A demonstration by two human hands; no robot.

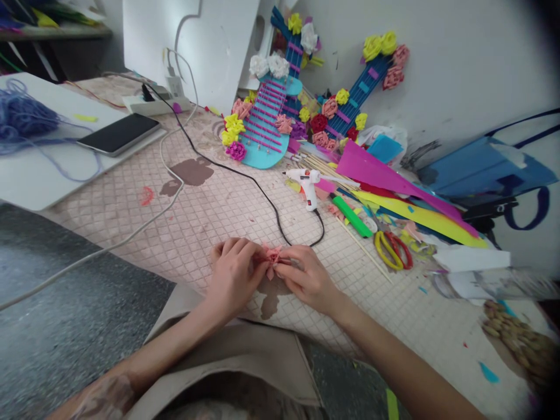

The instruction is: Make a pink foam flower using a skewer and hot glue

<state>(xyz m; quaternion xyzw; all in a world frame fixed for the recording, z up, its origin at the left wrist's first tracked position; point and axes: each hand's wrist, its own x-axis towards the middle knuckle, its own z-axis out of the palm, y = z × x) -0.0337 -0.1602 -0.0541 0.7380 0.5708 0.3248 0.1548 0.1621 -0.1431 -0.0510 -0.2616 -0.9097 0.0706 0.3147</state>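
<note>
Since it looks flimsy, left hand [234, 269] and right hand [310, 277] pinch the flower [273, 255] between fingers from nine and three o'clock, over the counter [231, 204], glue gun [308, 188] at one o'clock

Flower [273, 255] between left hand [236, 267] and right hand [310, 275], near edge of desk [219, 213]; glue gun [308, 189] behind, scissors [395, 249] to the right. Phone [120, 134] and yarn [27, 109] lie on board [56, 182] at far left, yarn left of phone. Panels [265, 131] stand behind glue gun.
</note>
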